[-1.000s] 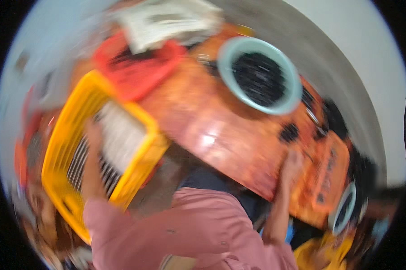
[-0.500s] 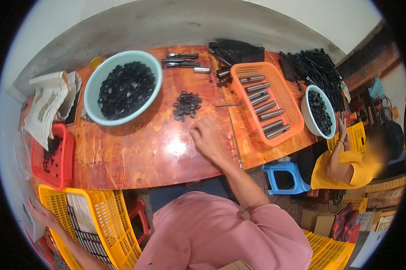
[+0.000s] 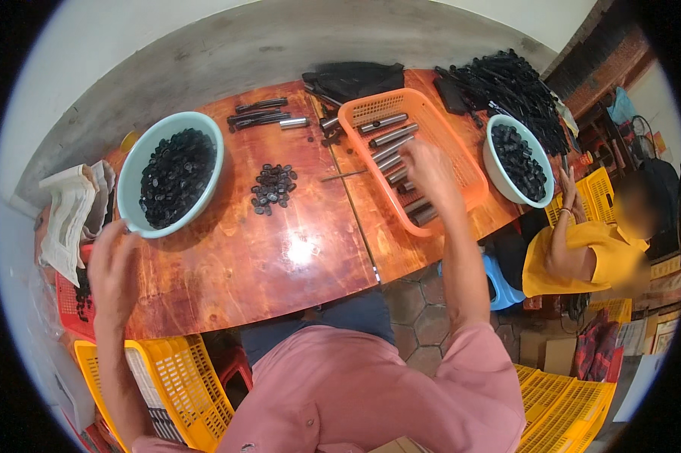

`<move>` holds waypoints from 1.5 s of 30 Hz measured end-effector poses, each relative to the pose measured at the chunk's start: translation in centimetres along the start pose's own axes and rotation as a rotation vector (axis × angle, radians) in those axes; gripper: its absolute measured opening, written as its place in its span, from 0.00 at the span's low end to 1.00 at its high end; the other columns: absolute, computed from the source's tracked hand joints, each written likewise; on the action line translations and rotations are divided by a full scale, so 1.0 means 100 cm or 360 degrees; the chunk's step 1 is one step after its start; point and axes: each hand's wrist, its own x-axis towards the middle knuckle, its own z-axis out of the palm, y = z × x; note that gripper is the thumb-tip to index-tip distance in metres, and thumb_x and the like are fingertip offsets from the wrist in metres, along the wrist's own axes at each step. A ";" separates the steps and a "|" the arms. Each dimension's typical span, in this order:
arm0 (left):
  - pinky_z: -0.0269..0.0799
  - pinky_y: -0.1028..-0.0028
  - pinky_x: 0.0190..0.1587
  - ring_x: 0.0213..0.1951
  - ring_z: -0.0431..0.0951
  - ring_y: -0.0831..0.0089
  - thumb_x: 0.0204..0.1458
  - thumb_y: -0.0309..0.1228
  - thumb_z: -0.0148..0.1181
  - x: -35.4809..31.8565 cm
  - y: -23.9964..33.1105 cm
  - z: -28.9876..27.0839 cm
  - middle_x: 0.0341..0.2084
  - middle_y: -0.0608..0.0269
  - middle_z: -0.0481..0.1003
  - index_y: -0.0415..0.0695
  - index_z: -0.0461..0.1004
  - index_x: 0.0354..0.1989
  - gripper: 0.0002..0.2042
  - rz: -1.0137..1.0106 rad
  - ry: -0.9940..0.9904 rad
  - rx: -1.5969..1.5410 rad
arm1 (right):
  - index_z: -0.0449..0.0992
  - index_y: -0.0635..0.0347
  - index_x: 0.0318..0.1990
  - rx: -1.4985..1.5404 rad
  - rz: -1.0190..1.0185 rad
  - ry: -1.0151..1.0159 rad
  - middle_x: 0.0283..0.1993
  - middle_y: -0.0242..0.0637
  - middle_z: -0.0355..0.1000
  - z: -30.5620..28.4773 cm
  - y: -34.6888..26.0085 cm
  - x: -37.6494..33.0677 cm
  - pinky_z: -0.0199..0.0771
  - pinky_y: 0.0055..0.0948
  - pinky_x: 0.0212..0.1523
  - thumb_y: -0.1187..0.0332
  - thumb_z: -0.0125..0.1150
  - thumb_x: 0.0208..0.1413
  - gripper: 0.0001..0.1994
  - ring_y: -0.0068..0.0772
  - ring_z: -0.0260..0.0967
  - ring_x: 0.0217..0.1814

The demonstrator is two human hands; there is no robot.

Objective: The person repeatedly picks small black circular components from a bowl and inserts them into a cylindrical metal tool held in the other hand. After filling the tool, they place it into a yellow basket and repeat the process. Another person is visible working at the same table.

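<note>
My right hand (image 3: 433, 175) is over the orange plastic basket (image 3: 473, 162), its fingers curled down at the end of one metal tube (image 3: 392, 140). Several more silver tubes lie side by side in that basket, some with dark parts in them; the hand covers part of the row. My left hand (image 3: 115, 260) is raised at the table's left edge, holding nothing I can see, with its fingers apart. It is just below the large pale-green bowl (image 3: 214, 167) full of small black pieces and partly hides the red basket (image 3: 70, 306).
A pile of small dark pieces (image 3: 272, 189) lies mid-table. Behind it are dark rods and a short silver tube (image 3: 294, 123). A smaller bowl (image 3: 491, 162) and a heap of black parts (image 3: 518, 94) stand right, near a person in yellow (image 3: 563, 257). Yellow crates (image 3: 182, 377) flank me.
My right hand has moved from the table right into the orange basket. My left hand has risen from beside the yellow crate to the table's left edge. The view has shifted.
</note>
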 end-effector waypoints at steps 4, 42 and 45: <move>0.78 0.58 0.49 0.50 0.80 0.50 0.46 0.20 0.64 0.046 0.051 0.057 0.48 0.47 0.78 0.39 0.78 0.45 0.15 0.0380 -0.0061 -0.0332 | 0.82 0.63 0.34 -0.0358 0.0220 -0.0553 0.38 0.56 0.79 -0.001 0.047 0.007 0.77 0.54 0.46 0.78 0.59 0.52 0.06 0.59 0.79 0.44; 0.77 0.70 0.49 0.39 0.78 0.76 0.69 0.35 0.54 0.023 0.157 0.146 0.43 0.65 0.79 0.36 0.71 0.66 0.21 -0.0437 -0.1055 -0.2318 | 0.73 0.63 0.57 0.0392 -0.1227 -0.0556 0.51 0.45 0.75 -0.013 -0.162 -0.061 0.72 0.40 0.55 0.76 0.62 0.48 0.24 0.47 0.72 0.58; 0.77 0.76 0.40 0.35 0.77 0.81 0.66 0.31 0.59 0.020 0.169 0.137 0.36 0.67 0.76 0.37 0.69 0.67 0.22 -0.1236 -0.0971 -0.2865 | 0.72 0.60 0.62 0.0548 -0.1003 -0.0185 0.58 0.45 0.73 0.012 -0.157 -0.051 0.70 0.44 0.60 0.76 0.65 0.52 0.27 0.53 0.69 0.64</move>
